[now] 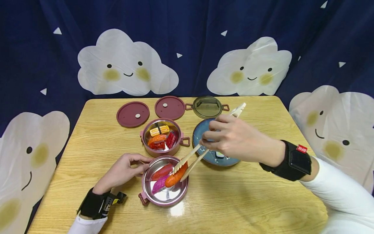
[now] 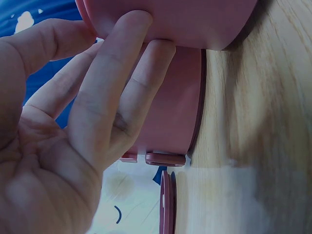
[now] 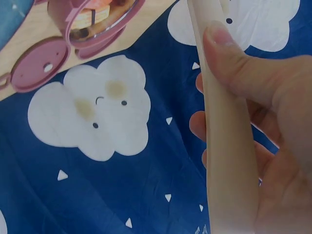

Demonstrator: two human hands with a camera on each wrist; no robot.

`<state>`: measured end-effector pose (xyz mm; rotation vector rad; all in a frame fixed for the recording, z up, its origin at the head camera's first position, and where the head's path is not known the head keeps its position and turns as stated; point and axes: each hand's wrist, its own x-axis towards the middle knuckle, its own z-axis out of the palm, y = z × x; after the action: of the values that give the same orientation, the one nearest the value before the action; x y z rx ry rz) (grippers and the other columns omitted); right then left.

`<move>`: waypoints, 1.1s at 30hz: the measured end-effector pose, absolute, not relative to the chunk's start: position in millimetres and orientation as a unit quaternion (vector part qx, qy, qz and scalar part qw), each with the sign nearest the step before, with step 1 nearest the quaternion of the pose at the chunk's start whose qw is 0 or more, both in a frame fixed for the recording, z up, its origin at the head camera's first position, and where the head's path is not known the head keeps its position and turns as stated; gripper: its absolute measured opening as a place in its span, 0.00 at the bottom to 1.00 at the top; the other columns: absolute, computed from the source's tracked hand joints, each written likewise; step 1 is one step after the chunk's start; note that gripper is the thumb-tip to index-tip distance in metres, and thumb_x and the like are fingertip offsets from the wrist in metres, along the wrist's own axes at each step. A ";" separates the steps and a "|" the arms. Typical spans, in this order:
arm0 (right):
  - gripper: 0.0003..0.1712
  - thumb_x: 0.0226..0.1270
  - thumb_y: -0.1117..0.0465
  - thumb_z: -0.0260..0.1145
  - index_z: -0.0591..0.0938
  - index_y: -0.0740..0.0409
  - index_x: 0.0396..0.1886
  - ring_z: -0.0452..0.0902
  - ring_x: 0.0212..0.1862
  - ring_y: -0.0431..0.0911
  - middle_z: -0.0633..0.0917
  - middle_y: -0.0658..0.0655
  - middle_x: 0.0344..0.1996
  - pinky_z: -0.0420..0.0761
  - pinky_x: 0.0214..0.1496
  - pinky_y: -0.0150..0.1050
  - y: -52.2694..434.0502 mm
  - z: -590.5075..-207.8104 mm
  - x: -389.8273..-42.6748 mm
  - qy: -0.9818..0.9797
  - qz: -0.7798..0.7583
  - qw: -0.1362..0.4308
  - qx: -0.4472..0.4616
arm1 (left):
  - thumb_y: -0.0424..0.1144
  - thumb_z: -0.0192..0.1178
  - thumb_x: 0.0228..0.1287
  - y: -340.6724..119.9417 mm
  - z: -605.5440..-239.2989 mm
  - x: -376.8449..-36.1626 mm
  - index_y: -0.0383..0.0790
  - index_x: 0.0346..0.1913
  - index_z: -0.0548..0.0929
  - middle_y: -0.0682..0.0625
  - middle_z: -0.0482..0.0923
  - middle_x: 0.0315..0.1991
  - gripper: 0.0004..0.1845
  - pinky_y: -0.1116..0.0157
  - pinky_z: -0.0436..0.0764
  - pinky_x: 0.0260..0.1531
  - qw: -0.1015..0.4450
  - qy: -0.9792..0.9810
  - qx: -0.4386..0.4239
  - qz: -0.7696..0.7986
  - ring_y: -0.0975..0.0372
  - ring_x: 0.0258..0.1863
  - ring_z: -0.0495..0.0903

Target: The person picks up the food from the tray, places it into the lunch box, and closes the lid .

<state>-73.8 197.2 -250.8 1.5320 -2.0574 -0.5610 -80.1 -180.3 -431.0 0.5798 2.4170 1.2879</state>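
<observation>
Tongs are gripped in the right hand, thumb and fingers curled round their pale arms, and their tips are closed on an orange sushi piece at the right side of the near bowl. That piece is held partly over the bowl's rim, touching a purple piece and lying just beside a red piece inside the bowl. The left hand is set against the bowl's left side; in the left wrist view its fingers are seen straight and pressed flat on the pink wall, not wrapped round it. The two hands are thus apart, one on each side of the bowl. Behind the near bowl, a second bowl with more sushi is seen, and to its right a blue plate is partly hidden under the right hand. Two pink lids and a glass lid are laid at the far edge of the table.
</observation>
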 end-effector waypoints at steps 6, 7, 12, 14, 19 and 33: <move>0.10 0.68 0.59 0.74 0.92 0.40 0.46 0.78 0.41 0.45 0.85 0.42 0.36 0.75 0.50 0.39 182.9 -259.7 -78.4 -0.745 -0.205 0.254 0.581 | 0.38 0.67 0.72 -180.7 -432.6 -79.6 0.47 0.55 0.91 0.52 0.92 0.50 0.12 0.67 0.80 0.50 0.168 0.851 0.206 0.452 0.64 0.49 0.84; 0.09 0.69 0.58 0.73 0.92 0.40 0.46 0.78 0.42 0.44 0.85 0.42 0.37 0.76 0.50 0.39 180.3 -261.2 -79.1 -0.743 -0.205 0.253 0.584 | 0.38 0.68 0.72 -180.7 -433.1 -79.5 0.47 0.55 0.92 0.52 0.92 0.50 0.12 0.67 0.80 0.51 0.167 0.852 0.205 0.451 0.64 0.50 0.85; 0.08 0.71 0.56 0.72 0.92 0.38 0.45 0.78 0.43 0.43 0.87 0.40 0.41 0.76 0.52 0.38 168.7 -267.9 -80.9 -0.742 -0.202 0.236 0.595 | 0.38 0.67 0.72 -180.7 -432.7 -78.8 0.47 0.55 0.91 0.52 0.92 0.50 0.12 0.68 0.81 0.50 0.167 0.853 0.204 0.451 0.63 0.49 0.85; 0.07 0.72 0.55 0.72 0.92 0.37 0.44 0.77 0.42 0.43 0.88 0.39 0.42 0.76 0.52 0.38 165.6 -270.2 -80.8 -0.744 -0.202 0.221 0.597 | 0.38 0.67 0.72 -180.8 -432.1 -78.7 0.47 0.55 0.91 0.52 0.92 0.50 0.12 0.67 0.80 0.50 0.167 0.853 0.206 0.450 0.63 0.50 0.85; 0.07 0.74 0.53 0.67 0.91 0.38 0.42 0.77 0.42 0.43 0.88 0.40 0.43 0.76 0.51 0.39 161.5 -277.2 -81.1 -0.749 -0.195 0.191 0.604 | 0.40 0.68 0.73 -180.3 -431.2 -79.1 0.48 0.55 0.91 0.52 0.92 0.51 0.12 0.66 0.81 0.52 0.168 0.850 0.208 0.453 0.61 0.52 0.85; 0.07 0.74 0.55 0.65 0.89 0.40 0.38 0.76 0.40 0.42 0.84 0.40 0.36 0.74 0.48 0.38 156.9 -294.2 -84.0 -0.746 -0.196 0.168 0.614 | 0.40 0.67 0.73 -180.4 -432.1 -79.9 0.47 0.55 0.91 0.52 0.92 0.51 0.12 0.65 0.82 0.53 0.169 0.848 0.211 0.457 0.63 0.51 0.86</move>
<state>-84.0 156.9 -294.2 1.7456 -2.1227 -0.5566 -79.9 -180.4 -432.1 0.6009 2.4100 1.2987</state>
